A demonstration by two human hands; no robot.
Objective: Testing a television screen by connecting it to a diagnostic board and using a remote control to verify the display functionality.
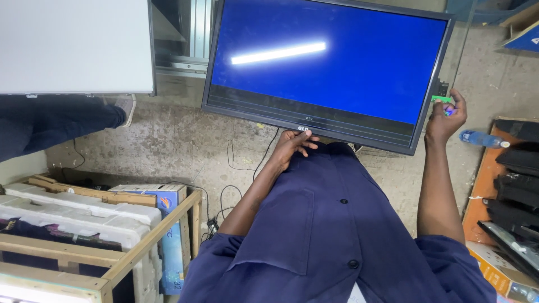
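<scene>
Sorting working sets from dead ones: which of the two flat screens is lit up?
The flat-screen television held by both hands glows blue with a white glare streak; the panel at upper left shows only blank pale grey.

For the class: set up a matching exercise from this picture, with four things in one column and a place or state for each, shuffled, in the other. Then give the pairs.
1. left hand
2. right hand
3. plastic bottle
4. flat screen

A. lying on the floor
B. lit blue
C. gripping the screen's bottom edge
D. holding a small green piece at the screen's side edge

Pairs: 1-C, 2-D, 3-A, 4-B
</scene>
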